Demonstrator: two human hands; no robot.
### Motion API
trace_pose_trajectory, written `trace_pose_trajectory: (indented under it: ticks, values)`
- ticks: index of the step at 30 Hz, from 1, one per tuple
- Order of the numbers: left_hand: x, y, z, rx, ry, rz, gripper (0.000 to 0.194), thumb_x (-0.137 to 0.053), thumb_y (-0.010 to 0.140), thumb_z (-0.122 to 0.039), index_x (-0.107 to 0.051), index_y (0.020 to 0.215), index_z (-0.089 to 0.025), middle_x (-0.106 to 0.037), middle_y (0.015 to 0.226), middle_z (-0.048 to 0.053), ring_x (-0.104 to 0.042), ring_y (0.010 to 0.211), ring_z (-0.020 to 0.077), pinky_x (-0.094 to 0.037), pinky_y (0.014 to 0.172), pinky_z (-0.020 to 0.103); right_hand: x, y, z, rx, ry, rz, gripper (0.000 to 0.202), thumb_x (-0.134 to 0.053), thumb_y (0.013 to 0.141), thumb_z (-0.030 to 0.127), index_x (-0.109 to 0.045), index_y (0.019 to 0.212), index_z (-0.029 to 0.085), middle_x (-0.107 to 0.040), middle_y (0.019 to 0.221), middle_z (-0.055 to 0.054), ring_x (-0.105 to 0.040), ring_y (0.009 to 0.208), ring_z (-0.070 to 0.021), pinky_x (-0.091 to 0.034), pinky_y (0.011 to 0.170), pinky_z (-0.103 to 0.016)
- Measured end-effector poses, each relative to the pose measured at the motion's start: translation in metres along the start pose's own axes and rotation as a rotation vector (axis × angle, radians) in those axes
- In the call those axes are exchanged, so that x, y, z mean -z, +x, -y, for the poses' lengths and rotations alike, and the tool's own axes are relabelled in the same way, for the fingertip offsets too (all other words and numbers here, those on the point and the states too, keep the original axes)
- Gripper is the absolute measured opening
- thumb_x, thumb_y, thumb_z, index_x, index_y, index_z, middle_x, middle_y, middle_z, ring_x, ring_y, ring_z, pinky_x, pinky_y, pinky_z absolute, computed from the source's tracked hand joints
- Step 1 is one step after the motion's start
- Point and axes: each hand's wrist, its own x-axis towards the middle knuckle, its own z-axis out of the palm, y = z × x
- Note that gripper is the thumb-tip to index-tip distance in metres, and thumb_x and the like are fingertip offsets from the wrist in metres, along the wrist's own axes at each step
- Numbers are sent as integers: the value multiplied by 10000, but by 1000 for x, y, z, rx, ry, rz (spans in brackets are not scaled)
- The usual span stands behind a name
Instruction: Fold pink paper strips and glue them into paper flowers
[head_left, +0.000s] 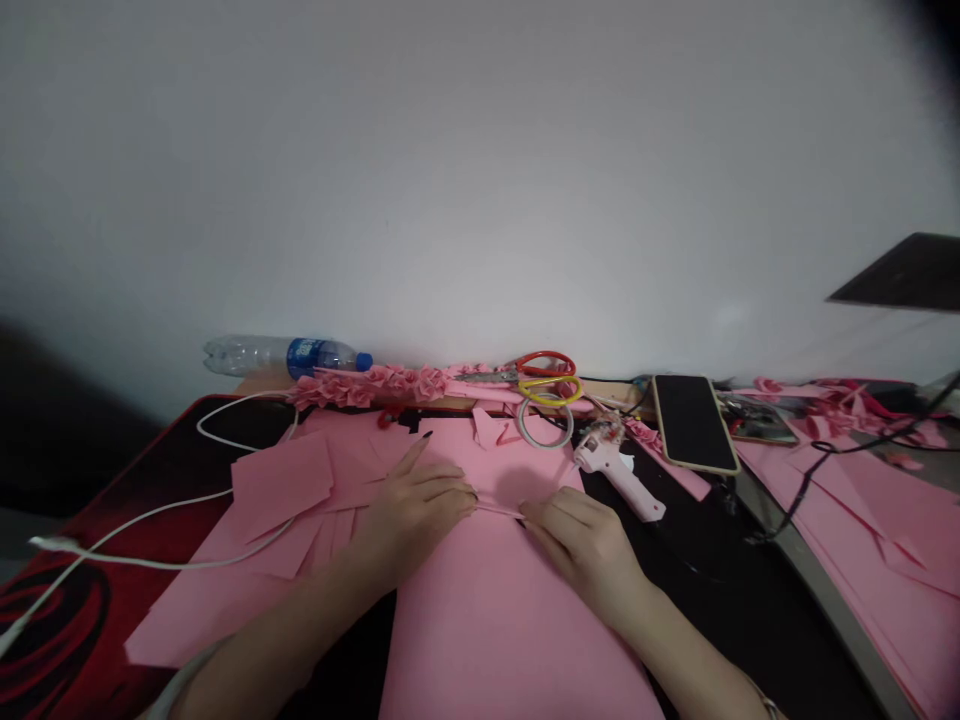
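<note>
A large pink paper sheet [495, 620] lies in front of me. Across its upper part runs a thin pink paper strip [497, 507], pinched at both ends. My left hand [420, 505] is closed on the strip's left end, with the index finger stretched up and away. At the right end, my right hand [581, 535] is closed with its fingertips on the strip. A pink glue gun [622, 475] rests just beyond my right hand. Scissors with red and yellow handles [517, 377] lie farther back beside a ring [545, 442].
Pink paper squares [281, 485] and a white cable [161, 565] spread at the left. Along the wall lie a plastic bottle [289, 356] and paper flowers [375, 385]. A phone [694, 422] sits right of the glue gun, with more pink sheets [862, 540] at the far right.
</note>
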Motion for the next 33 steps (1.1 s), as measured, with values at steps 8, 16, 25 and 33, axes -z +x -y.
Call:
trace_pose_trajectory:
  ticks: [8, 16, 25, 33]
  values:
    - [-8, -3, -8, -76, 49, -14, 261, -434, 944, -84, -657, 843, -176, -730, 842, -11, -655, 866, 113, -176, 1182, 473, -5, 4, 10, 96, -144, 62, 246, -451, 926, 98, -640, 771, 126, -555, 611, -31, -459, 561, -150, -386, 530, -279]
    - [-12, -2, -17, -111, 57, -39, 268, -404, 958, -84, -635, 855, -174, -724, 842, -3, -655, 834, 114, -183, 1177, 474, -11, 11, 20, 114, -136, 3, 240, -426, 958, 142, -645, 859, 152, -599, 639, -25, -509, 587, -147, -425, 549, -272]
    - [2, 2, -5, 1, 141, 43, 213, -476, 959, -184, -632, 814, -187, -723, 809, -8, -659, 865, 172, -188, 1147, 545, 4, 6, 5, 59, -29, -65, 181, -474, 921, 105, -653, 917, 134, -648, 697, -58, -566, 623, -159, -458, 565, -275]
    - [8, -5, 20, 619, -154, -238, 507, -545, 906, -381, -398, 1372, -246, -502, 1373, 106, -512, 1213, 259, -414, 1015, 447, 27, 1, -26, -485, 208, -215, 194, -532, 912, 226, -631, 751, 186, -587, 622, 3, -544, 575, -126, -419, 560, -237]
